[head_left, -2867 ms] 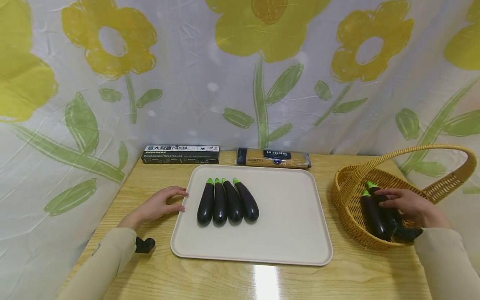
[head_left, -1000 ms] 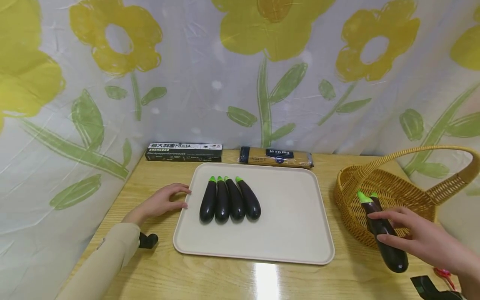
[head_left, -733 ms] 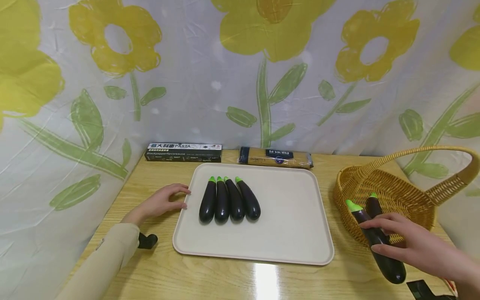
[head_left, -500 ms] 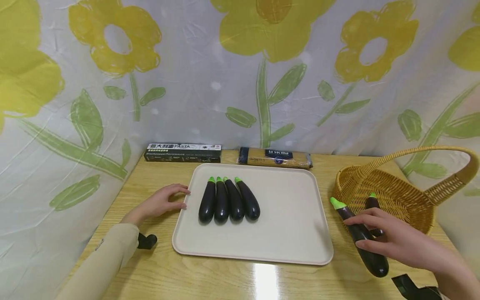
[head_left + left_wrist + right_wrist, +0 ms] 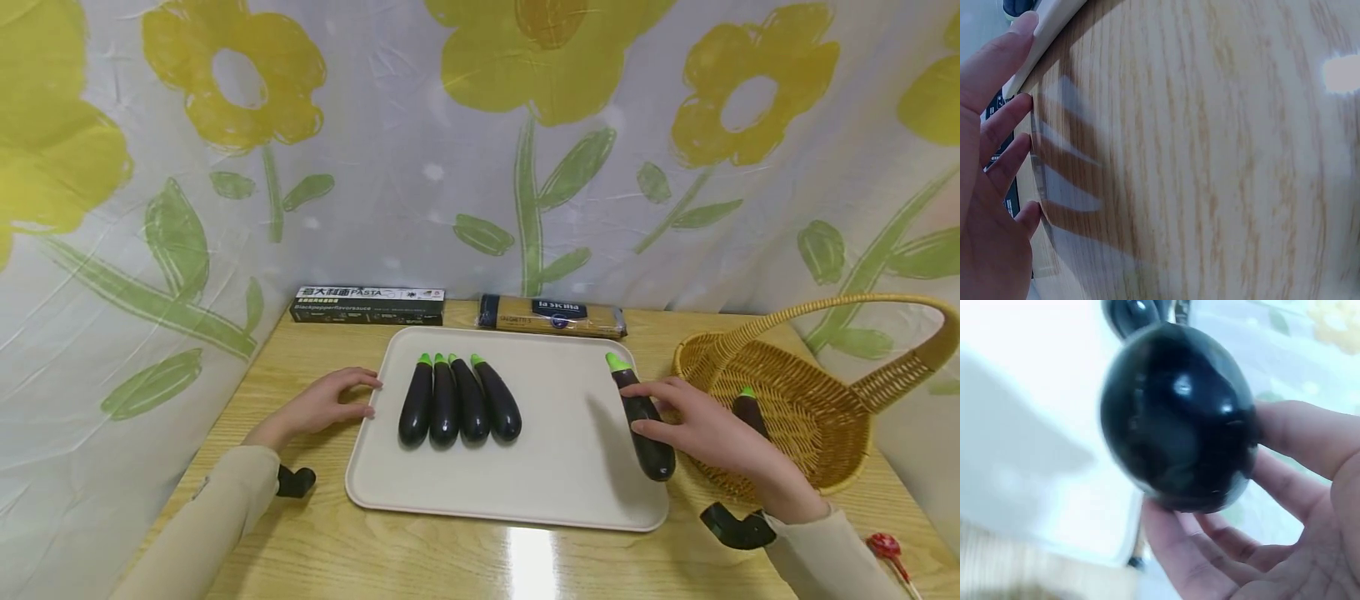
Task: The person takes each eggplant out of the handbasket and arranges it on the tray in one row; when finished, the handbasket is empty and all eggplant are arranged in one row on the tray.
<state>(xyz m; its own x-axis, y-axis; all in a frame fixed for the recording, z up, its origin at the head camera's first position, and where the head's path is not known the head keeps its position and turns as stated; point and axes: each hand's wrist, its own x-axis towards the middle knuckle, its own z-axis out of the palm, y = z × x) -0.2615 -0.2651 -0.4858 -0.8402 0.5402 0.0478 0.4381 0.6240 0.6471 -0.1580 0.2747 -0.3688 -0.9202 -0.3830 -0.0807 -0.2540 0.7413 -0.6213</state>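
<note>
My right hand (image 5: 705, 427) grips a dark purple eggplant (image 5: 651, 450) with a bright green stem end, held over the right edge of a cream tray (image 5: 555, 492). The right wrist view shows the eggplant's rounded end (image 5: 1179, 419) between thumb and fingers. On the tray's left half several more eggplants (image 5: 445, 408) lie side by side, stems pointing away from me. At the tray's left rim, my left hand (image 5: 322, 406) has its fingertips right at the edge and holds nothing; its fingers (image 5: 1007, 125) are spread in the left wrist view.
A wicker basket (image 5: 836, 433) with a tall handle stands to the right, one eggplant (image 5: 750, 411) inside. Behind the tray lie a black pasta box (image 5: 367, 308) and a spaghetti packet (image 5: 555, 317). A red lollipop (image 5: 885, 547) is at the front right of the wooden table.
My right hand has lifted an eggplant out of the basket and carried it left to the tray's right edge. One eggplant stays in the basket. The left hand keeps its place at the rim.
</note>
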